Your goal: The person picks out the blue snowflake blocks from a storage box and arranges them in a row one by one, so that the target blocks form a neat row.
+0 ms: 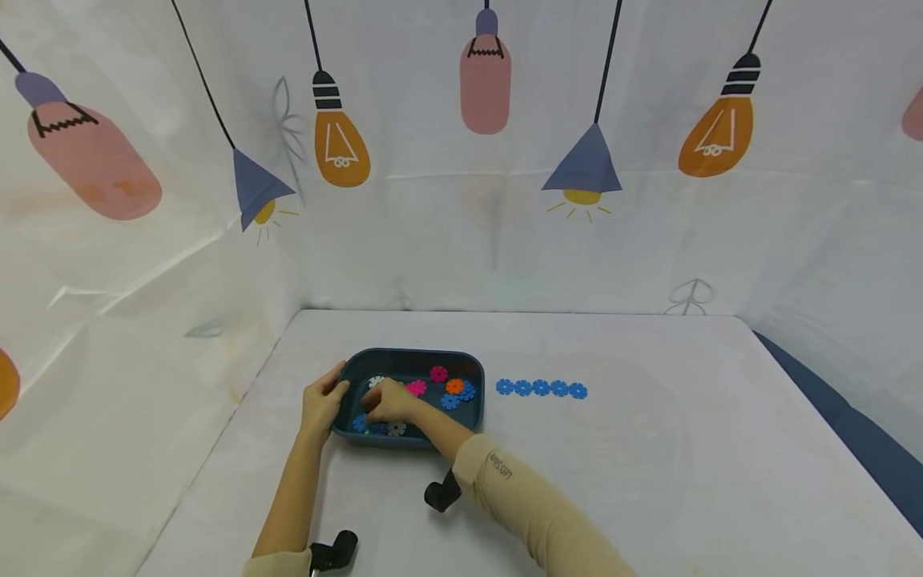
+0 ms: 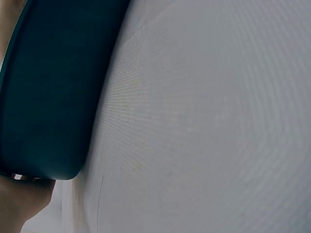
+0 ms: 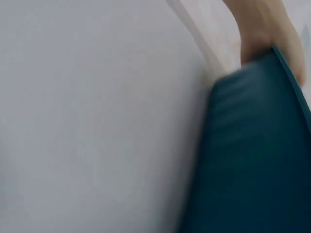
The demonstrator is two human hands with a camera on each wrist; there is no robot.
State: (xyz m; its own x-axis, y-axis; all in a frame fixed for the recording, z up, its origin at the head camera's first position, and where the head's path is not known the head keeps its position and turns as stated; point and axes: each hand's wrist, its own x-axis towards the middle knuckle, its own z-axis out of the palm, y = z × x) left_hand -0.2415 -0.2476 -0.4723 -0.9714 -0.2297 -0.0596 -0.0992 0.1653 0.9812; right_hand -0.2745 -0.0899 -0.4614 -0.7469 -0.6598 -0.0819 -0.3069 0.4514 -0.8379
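Note:
A dark teal tray (image 1: 472,418) stands on the white table, with several flower-shaped plastic discs lying loose in it. My left hand (image 1: 322,405) grips the tray's left end, thumb over the rim; the left wrist view has this hand (image 2: 22,201) at the tray's corner. Inside the tray, my right hand (image 1: 392,401) reaches down among the discs at the left. Its fingertips are too small to tell whether they pinch one. Around it lie a pink disc (image 1: 417,388), an orange disc (image 1: 454,386), a blue disc (image 1: 450,401) and a white disc (image 1: 397,429).
Right of the tray, several blue discs (image 1: 541,388) form a row on the white table (image 1: 649,465). A white sheet printed with lamps (image 1: 433,240) hangs behind and at the sides. Black wrist mounts (image 1: 443,491) stick out from both forearms.

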